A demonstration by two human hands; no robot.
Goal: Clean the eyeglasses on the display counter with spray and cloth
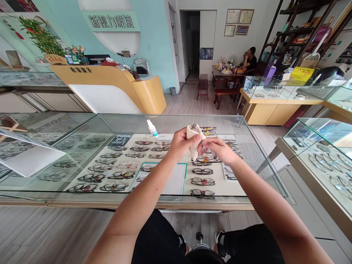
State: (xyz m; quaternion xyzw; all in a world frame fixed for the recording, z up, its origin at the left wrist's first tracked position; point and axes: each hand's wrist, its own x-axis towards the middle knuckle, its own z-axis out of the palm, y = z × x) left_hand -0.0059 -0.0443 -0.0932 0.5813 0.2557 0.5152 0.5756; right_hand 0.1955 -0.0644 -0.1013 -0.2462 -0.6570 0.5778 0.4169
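Observation:
Over the glass display case (176, 116) my two hands work close together. My left hand (180, 142) is closed around a cream-coloured cloth (193, 141), folded over a small greyish thing that shows at its top. Right beside it, my right hand (219, 148) is closed in a pinch at the cloth's edge. What its fingers grip is too small and too covered to name. To the left of the hands a white spray bottle (152, 129) with a blue label stands on the glass. Rows of eyeglasses (202, 171) lie beneath the glass.
A white panel (35, 156) stands on the case at the left. Another glass case (324, 154) is close on the right. Beyond are a yellow-and-white counter (110, 88), wooden benches (202, 86) and a person (250, 60) seated at a table.

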